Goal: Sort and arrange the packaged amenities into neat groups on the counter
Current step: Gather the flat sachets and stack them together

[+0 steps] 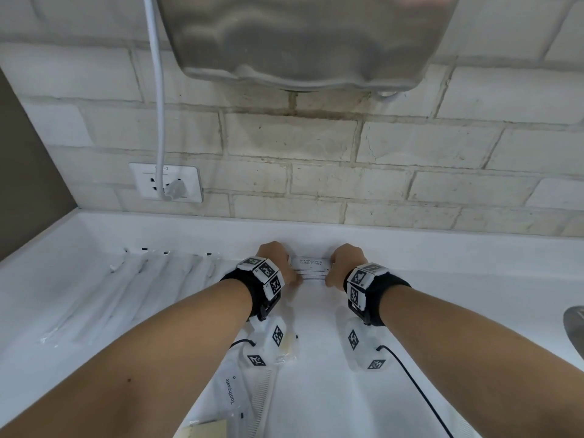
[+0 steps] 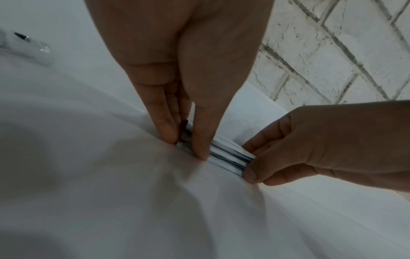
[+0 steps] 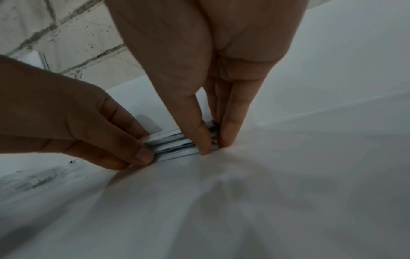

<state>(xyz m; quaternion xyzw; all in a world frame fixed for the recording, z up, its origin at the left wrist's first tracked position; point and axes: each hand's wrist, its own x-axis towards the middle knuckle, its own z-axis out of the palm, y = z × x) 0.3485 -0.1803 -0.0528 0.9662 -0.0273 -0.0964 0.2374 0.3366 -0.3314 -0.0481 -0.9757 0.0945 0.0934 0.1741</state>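
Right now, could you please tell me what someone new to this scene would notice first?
Both hands meet at the back of the white counter: the left hand and right hand pinch the two ends of a stack of shampoo sachets. To the left lies a row of clear-wrapped toothbrushes. Overhead, a steel hand dryer hangs on the brick wall.

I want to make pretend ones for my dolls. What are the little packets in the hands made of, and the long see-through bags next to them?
The stack of shampoo sachets looks like thin foil-lined film: white printed faces, silvery shiny edges in the wrist view. The long wrappers look like clear glossy plastic, since they glint and show the white counter through them.
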